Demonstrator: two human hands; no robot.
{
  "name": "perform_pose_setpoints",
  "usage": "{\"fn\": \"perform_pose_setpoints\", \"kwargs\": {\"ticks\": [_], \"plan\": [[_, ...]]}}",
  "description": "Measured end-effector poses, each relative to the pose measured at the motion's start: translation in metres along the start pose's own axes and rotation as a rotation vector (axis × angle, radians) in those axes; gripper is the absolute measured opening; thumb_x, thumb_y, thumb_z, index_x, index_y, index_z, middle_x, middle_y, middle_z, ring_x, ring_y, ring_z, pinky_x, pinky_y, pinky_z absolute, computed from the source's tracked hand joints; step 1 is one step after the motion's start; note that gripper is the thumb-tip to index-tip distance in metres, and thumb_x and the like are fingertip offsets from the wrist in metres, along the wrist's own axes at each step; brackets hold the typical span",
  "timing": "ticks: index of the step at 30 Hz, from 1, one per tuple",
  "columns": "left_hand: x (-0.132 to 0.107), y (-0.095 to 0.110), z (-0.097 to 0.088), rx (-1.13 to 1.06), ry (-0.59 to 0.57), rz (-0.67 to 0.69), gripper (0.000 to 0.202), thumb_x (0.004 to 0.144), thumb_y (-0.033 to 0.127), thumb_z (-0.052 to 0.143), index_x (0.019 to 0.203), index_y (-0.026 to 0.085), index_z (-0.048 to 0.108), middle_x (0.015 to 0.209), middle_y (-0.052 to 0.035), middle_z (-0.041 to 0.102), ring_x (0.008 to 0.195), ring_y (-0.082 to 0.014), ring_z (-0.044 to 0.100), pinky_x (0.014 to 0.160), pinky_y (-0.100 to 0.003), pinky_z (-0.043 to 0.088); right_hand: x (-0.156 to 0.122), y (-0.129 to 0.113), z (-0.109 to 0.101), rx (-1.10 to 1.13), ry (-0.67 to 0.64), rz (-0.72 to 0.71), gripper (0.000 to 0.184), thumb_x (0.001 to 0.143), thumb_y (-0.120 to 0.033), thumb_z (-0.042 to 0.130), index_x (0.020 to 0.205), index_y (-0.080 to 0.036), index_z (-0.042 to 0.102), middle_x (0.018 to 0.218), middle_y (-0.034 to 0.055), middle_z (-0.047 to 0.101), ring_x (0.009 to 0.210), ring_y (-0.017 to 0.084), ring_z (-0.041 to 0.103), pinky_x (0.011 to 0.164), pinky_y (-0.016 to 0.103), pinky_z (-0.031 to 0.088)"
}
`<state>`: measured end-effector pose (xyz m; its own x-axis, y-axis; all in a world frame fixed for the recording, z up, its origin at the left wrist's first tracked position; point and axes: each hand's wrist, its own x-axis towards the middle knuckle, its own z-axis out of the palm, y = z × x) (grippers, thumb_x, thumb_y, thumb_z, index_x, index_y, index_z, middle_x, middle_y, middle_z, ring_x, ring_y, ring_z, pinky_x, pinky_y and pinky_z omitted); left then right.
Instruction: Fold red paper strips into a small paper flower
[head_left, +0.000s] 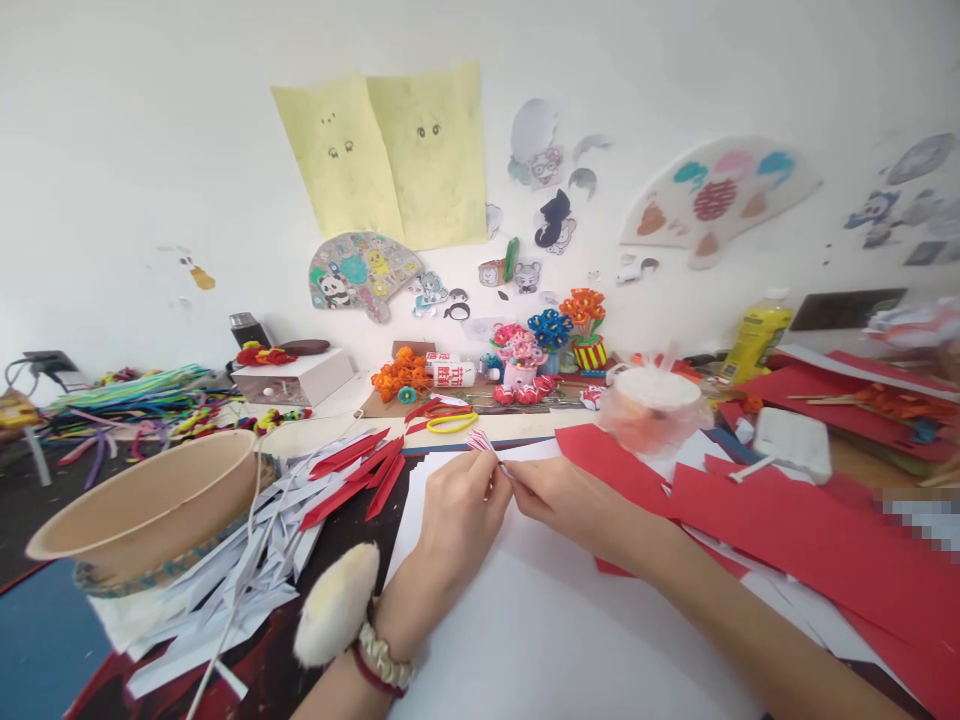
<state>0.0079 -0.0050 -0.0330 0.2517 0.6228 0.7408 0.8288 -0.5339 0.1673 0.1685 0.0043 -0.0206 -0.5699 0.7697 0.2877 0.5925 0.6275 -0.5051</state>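
Note:
Over a large white sheet of paper [517, 610], my left hand [461, 500] is closed round a small red-and-white striped paper piece [480, 440], whose fanned top sticks up above the fingers. Its lower part is hidden in my grip. My right hand [562, 495] meets the left one, thumb and forefinger pinched at the base of the piece; what exactly lies between those fingertips is too small to make out. Folded red paper strips [360, 470] lie left of my hands, close to yellow-handled scissors [451, 422].
White paper strips [277, 530] and a beige basin [150, 500] are on the left. Red paper sheets [780, 530] spread over the right side, near a lidded cup [656, 390] and a yellow bottle [757, 335]. Handmade flowers [551, 330] stand at the wall.

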Motion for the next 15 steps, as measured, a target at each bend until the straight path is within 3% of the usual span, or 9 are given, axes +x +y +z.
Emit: {"fn": "perform_pose_setpoints", "kwargs": {"ticks": [6,10,11,13,15], "plan": [[0.002,0.004,-0.002,-0.061,0.026,-0.08,0.021,0.077,0.009,0.052,0.058,0.017,0.046,0.052,0.0052,0.046,0.048,-0.0074,0.04,0.05,-0.021,0.028,0.002,0.003,-0.001,0.063,-0.008,0.008,0.024,0.094,-0.023,0.038,0.071,-0.019,0.043,0.063,-0.0024,0.049,0.055,0.011,0.042,0.052,0.023,0.026],[0.009,-0.004,-0.016,-0.247,-0.098,-0.104,0.014,0.084,0.017,0.052,0.073,0.018,0.06,0.057,0.0046,0.055,0.05,-0.0075,0.044,0.052,-0.019,0.034,0.003,0.012,-0.01,0.234,0.025,0.027,0.027,0.094,-0.028,0.038,0.07,-0.018,0.047,0.062,-0.0036,0.043,0.056,0.01,0.036,0.051,0.023,0.025],[0.012,-0.008,-0.02,-0.284,-0.101,-0.142,0.013,0.086,0.023,0.052,0.079,0.019,0.062,0.061,0.004,0.059,0.051,-0.0079,0.047,0.054,-0.019,0.036,0.003,0.013,-0.014,0.299,0.014,0.043,0.027,0.095,-0.029,0.038,0.074,-0.018,0.05,0.063,-0.0035,0.042,0.057,0.011,0.036,0.051,0.023,0.026],[0.016,-0.014,-0.026,-0.283,0.005,-0.296,0.017,0.085,0.035,0.057,0.089,0.019,0.063,0.076,0.0,0.065,0.059,-0.0103,0.051,0.056,-0.021,0.039,0.003,0.015,-0.022,0.42,-0.022,0.064,0.028,0.096,-0.033,0.037,0.083,-0.018,0.057,0.066,-0.003,0.042,0.059,0.011,0.037,0.051,0.022,0.028],[0.02,-0.017,-0.028,-0.386,-0.05,-0.38,0.032,0.082,0.041,0.06,0.105,0.02,0.061,0.099,-0.0051,0.067,0.068,-0.0125,0.055,0.055,-0.022,0.041,0.003,0.016,-0.028,0.503,-0.063,0.066,0.031,0.096,-0.039,0.039,0.087,-0.018,0.06,0.068,-0.0025,0.042,0.06,0.011,0.038,0.052,0.022,0.03]]}}
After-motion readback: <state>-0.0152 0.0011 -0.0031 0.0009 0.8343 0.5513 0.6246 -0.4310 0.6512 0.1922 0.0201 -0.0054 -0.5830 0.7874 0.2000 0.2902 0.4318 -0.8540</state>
